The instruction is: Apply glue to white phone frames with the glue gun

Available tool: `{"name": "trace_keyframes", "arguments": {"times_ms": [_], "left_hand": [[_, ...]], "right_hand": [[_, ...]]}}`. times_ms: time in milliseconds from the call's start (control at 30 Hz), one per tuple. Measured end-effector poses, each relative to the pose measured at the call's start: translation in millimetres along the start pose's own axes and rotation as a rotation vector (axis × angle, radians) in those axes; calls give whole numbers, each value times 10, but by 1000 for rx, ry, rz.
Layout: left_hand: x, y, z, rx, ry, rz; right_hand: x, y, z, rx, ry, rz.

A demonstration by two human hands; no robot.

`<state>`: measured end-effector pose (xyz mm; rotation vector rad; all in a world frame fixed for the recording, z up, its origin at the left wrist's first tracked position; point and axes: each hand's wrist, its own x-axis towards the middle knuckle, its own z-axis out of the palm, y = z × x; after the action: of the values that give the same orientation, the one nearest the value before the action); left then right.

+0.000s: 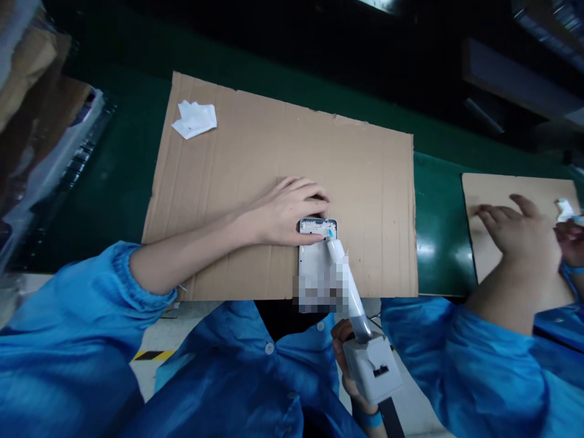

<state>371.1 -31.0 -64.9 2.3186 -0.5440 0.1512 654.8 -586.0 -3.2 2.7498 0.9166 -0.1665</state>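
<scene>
A flat silver phone frame (316, 255) lies face-up on the brown cardboard sheet, long side running toward the person, lower part blurred. A white glue dispenser (360, 331) slants over it, its nozzle tip touching the frame's upper edge.

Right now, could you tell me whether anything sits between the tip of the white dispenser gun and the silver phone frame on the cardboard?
Nothing visible does. The white dispenser gun, held in the right hand, has its nozzle tip right at the top edge of the silver phone frame. The left hand rests at the frame's top-left, beside the tip.
</scene>
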Motion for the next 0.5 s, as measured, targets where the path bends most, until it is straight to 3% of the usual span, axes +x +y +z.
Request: {"name": "trace_keyframes", "arguments": {"times_ms": [100, 267, 367, 500], "left_hand": [[-5, -2, -7, -1, -10, 2], [-12, -6, -19, 6, -15, 8], [-13, 0, -19, 5, -15, 4], [-7, 7, -14, 3, -8, 4]], "right_hand": [[-684, 101, -4, -143, -78, -115], [-1655, 299, 237, 65, -110, -48], [-1941, 335, 447, 138, -66, -33], [-2116, 347, 626, 154, -34, 5]]}}
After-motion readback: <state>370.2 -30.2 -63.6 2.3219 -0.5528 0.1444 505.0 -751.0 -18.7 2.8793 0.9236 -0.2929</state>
